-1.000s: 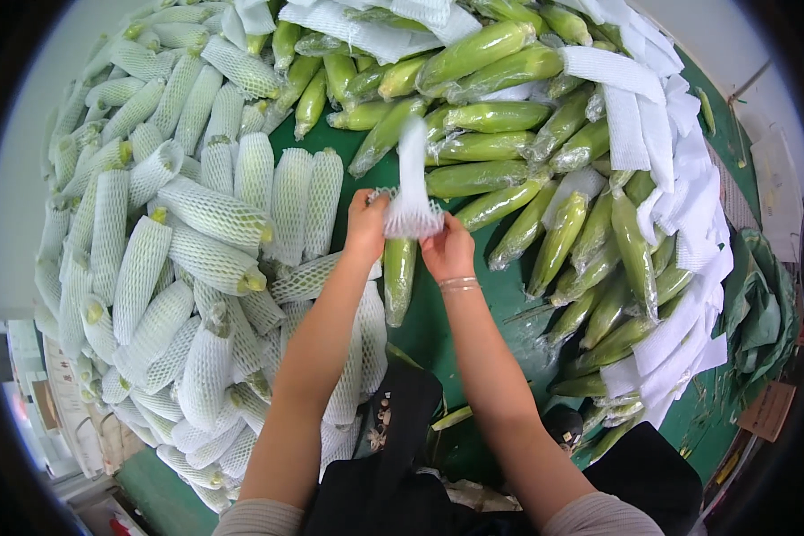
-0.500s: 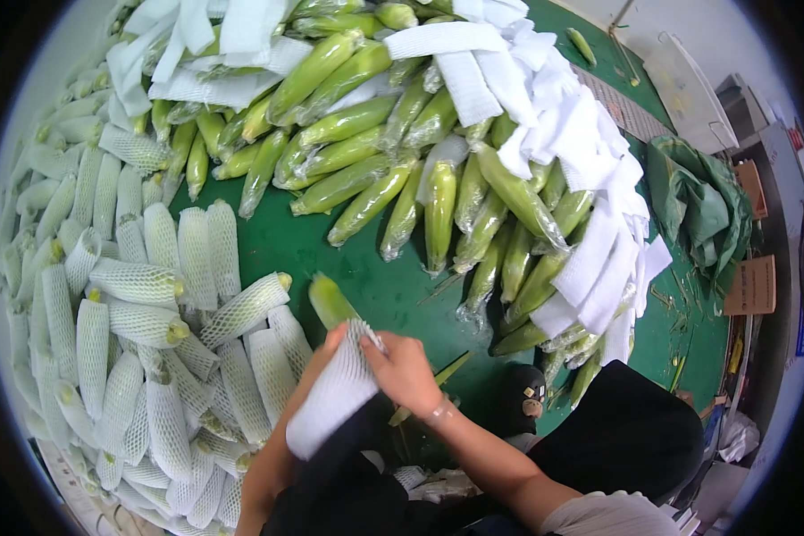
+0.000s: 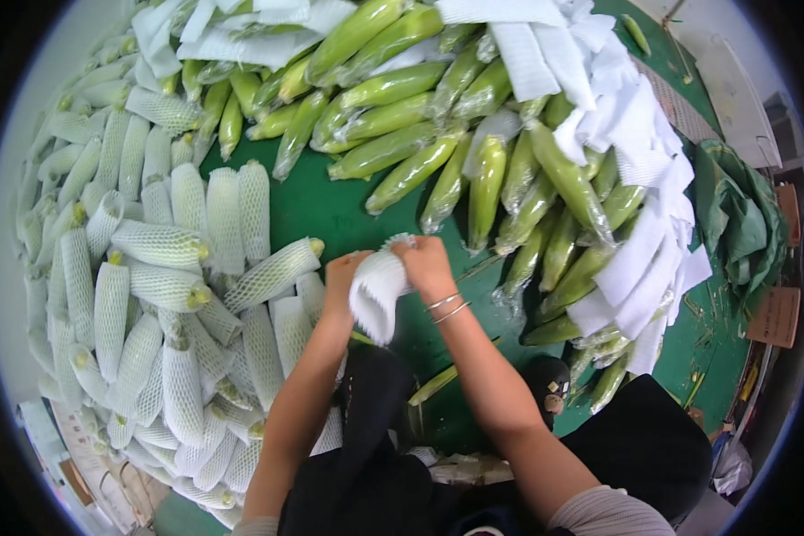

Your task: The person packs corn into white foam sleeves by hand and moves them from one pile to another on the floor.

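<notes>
One ribbed, tubular white foam sleeve [image 3: 380,293] in grip of left hand [image 3: 341,281] and right hand [image 3: 428,266]; glossy film-wrapped corn [image 3: 417,176] beyond.

ribbed matt white foam sleeve [image 3: 378,293], glossy clear plastic film [image 3: 395,83] over corn [image 3: 486,186], smooth green surface [image 3: 326,201], shiny metal-looking bangles [image 3: 452,313], crumpled sheet [image 3: 737,214], matt cardboard box [image 3: 774,316]
</notes>
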A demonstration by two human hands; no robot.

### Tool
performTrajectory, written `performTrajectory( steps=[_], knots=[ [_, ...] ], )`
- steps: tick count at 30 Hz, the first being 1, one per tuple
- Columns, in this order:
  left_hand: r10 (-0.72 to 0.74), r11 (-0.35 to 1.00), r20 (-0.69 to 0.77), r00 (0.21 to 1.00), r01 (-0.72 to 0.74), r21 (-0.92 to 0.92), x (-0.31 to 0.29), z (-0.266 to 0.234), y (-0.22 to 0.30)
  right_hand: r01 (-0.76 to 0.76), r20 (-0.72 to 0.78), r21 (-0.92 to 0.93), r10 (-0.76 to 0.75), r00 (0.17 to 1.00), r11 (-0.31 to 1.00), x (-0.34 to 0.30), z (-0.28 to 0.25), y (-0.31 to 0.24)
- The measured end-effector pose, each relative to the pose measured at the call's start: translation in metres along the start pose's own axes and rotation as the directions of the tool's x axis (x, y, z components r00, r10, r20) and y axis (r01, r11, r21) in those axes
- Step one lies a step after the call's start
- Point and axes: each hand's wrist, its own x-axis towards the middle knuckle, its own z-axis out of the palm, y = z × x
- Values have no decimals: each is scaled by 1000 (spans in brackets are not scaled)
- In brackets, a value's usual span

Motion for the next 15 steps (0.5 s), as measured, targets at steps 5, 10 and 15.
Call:
performTrajectory(
  steps=[5, 10, 15],
  knots=[
    [385, 871, -119, 915, -318, 375, 42, -6, -53, -236, -78, 317, 273, 959, 919, 27, 4, 96],
    [417, 801, 475, 775, -560, 211, -22, 7, 42, -533, 427, 381, 367, 826, 756, -29, 14, 45],
    [108, 988, 77, 991, -116, 105, -110, -118, 143, 715, 541, -505, -468, 699, 483, -60, -95, -156]
  ],
)
